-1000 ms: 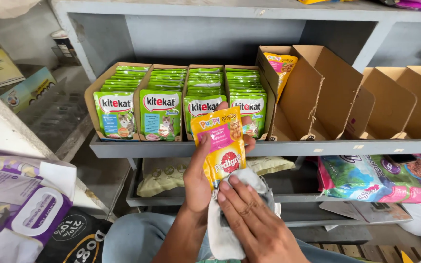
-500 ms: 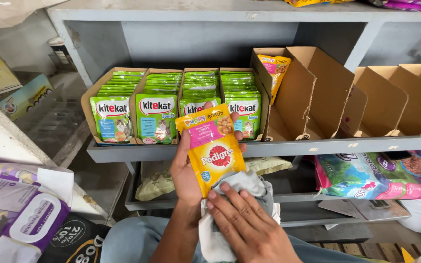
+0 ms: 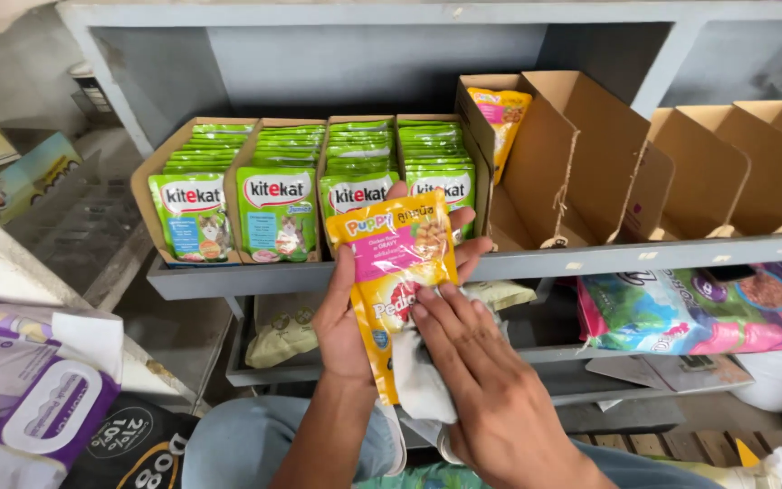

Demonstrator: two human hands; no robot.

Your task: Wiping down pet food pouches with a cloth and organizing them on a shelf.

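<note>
Gripping a yellow pouch (image 3: 397, 272) from behind, the left hand (image 3: 355, 308) had its thumb on the pouch's left edge and its fingertips showing past the right edge; the palm itself was hidden behind the glossy foil. The pouch's lower end was covered by the right hand (image 3: 491, 380), which lay flat with fingers together, pressing a white cloth (image 3: 423, 385) against the front of the pouch. How far the cloth reached under that hand could not be made out.

Just beyond the hands, a grey shelf (image 3: 590, 261) carried an open cardboard tray (image 3: 151, 172) packed with rows of green pouches (image 3: 273, 204), their white label bands facing out. To the right of the hands stood taller cardboard boxes (image 3: 590, 154), one holding a single yellow and pink pouch (image 3: 498, 113) at the back. Below and right of the right hand lay a crinkled bag in pink, green and purple (image 3: 681, 312), cut off at the frame edge. Left of the left forearm sat a purple and white soft pack with an oval flap (image 3: 33, 407), and a black bag (image 3: 133, 448) only partly visible beneath it.
</note>
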